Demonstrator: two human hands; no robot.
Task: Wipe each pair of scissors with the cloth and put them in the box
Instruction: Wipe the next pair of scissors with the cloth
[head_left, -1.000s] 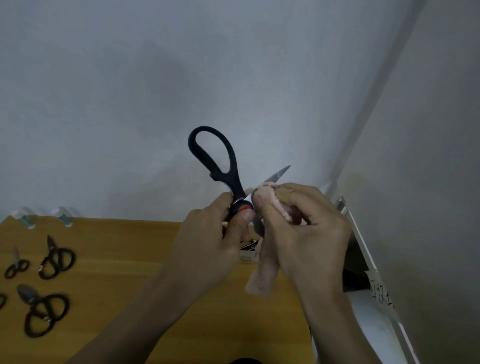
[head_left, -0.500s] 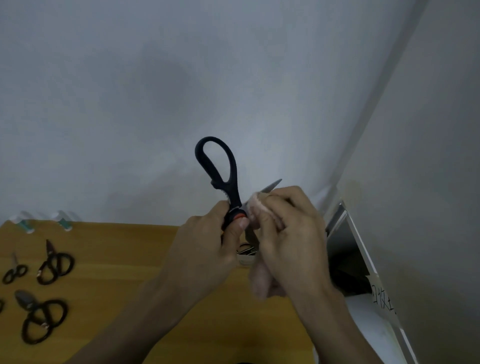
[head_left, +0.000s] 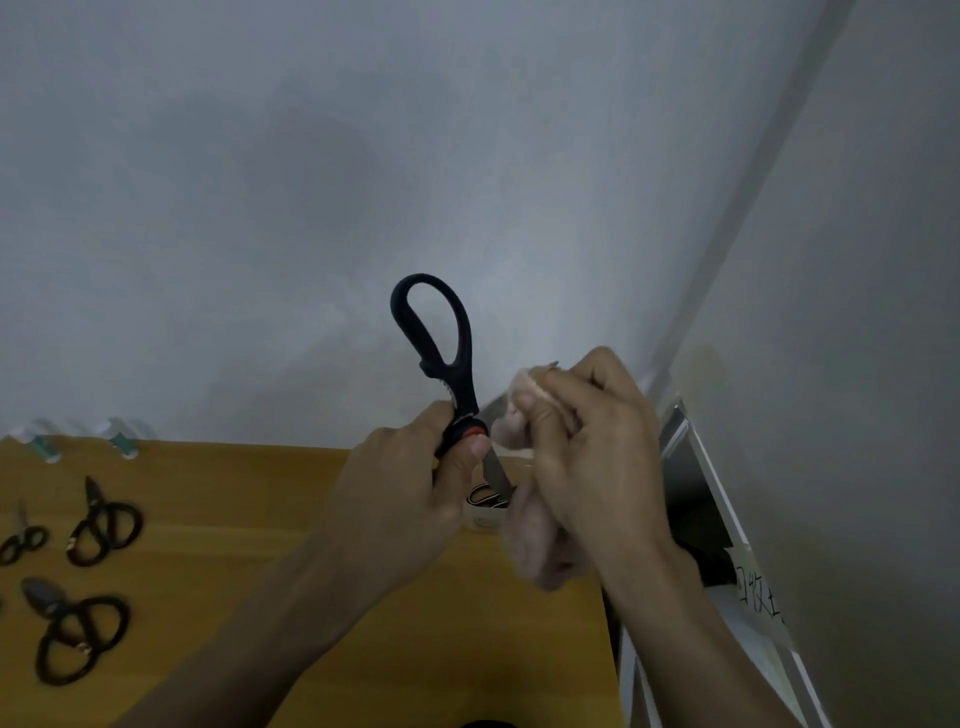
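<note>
The left hand grips the black-handled scissors at the pivot, handle loop up above its fingers in free air before the grey wall. The right hand pinches the pink cloth round one blade, nearer the tip than half a second ago. Below the fingers lies the wooden table, its right edge beside the white box; three more scissors lie well left.

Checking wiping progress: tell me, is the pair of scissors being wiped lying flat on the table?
No: the left hand holds the black-handled scissors up in the air while the right hand wraps the pink cloth around a blade.
</note>
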